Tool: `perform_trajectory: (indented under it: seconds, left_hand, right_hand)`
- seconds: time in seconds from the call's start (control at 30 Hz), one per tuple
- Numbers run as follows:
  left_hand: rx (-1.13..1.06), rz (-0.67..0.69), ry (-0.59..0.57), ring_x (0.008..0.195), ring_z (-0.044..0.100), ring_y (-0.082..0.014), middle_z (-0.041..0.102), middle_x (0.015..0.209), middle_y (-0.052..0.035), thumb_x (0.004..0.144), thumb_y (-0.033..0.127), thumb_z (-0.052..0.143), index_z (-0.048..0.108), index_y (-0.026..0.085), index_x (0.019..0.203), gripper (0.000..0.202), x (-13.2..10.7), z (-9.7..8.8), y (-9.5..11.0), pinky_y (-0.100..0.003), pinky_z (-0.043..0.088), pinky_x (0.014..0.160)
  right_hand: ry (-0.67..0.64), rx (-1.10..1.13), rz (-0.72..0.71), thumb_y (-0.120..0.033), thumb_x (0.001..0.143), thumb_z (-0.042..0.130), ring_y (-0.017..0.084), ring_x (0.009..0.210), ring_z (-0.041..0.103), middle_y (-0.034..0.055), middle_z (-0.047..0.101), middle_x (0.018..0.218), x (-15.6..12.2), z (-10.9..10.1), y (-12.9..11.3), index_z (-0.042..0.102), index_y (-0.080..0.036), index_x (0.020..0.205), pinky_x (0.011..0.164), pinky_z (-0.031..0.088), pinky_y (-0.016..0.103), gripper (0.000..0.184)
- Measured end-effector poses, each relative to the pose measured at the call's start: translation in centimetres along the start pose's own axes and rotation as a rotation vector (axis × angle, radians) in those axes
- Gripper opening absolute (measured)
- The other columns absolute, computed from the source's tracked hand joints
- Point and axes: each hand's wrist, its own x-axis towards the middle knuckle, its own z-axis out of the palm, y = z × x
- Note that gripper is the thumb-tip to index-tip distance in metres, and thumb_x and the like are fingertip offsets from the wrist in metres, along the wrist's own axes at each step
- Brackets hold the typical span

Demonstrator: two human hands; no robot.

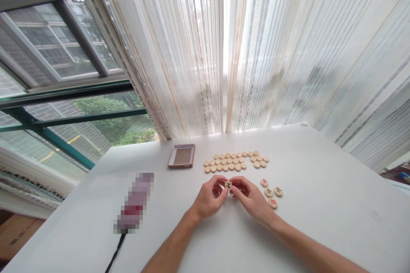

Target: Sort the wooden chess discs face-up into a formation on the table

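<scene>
Left hand [208, 198], right hand [251, 198] pinched nearly closed on disc [228, 185], lower centre. Open box [183, 157] left of centre, bottom seemingly brown.

Bare forearms [177, 241] angled inward, left grip [209, 197] and right grip [250, 196] close together, fingers [218, 178] curled

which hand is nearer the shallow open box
Left. The left hand is just right of the shallow open box and closer to the wearer; the right hand is farther right, beyond the left.
</scene>
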Motion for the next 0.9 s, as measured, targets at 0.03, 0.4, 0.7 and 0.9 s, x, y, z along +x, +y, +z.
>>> perform_trajectory:
  seconds: [0.03,0.4,0.7,0.9]
  left_hand:
    - [0.003,0.001,-0.001,0.066,0.060,-0.0118,0.068,0.092,-0.0063,0.090,0.032,0.062,0.059,0.017,0.111,0.026,0.0,0.0,0.0,-0.022,0.048,0.059]
    - [0.055,0.021,-0.012,0.065,0.060,-0.0115,0.067,0.086,-0.0038,0.087,0.029,0.065,0.061,0.017,0.108,0.025,-0.1,0.1,-0.1,-0.022,0.049,0.060]
    - [0.080,0.024,-0.034,0.064,0.059,-0.0115,0.068,0.086,-0.0036,0.084,0.029,0.067,0.063,0.018,0.106,0.025,-0.2,0.0,0.3,-0.024,0.049,0.061]
    - [0.061,0.007,-0.021,0.070,0.063,-0.0141,0.069,0.083,-0.0042,0.087,0.030,0.065,0.062,0.017,0.109,0.026,-0.1,0.1,0.0,-0.024,0.049,0.063]
  right_hand:
    - [0.001,-0.001,0.001,-0.048,0.091,0.061,0.023,0.097,0.068,0.0082,0.069,0.110,0.0,0.0,0.1,0.063,-0.022,0.108,0.085,0.056,0.036,0.031]
    - [-0.018,-0.002,0.004,-0.052,0.091,0.059,0.022,0.089,0.067,0.0058,0.069,0.098,0.0,0.0,0.1,0.062,-0.022,0.104,0.080,0.055,0.035,0.033]
    - [-0.001,-0.035,0.017,-0.055,0.091,0.057,0.021,0.078,0.065,0.0030,0.067,0.082,-0.1,0.1,-0.7,0.061,-0.022,0.091,0.073,0.054,0.034,0.033]
    - [0.013,-0.008,0.006,-0.053,0.092,0.055,0.021,0.080,0.066,0.0030,0.066,0.087,0.0,0.1,-0.4,0.059,-0.022,0.095,0.076,0.054,0.034,0.031]
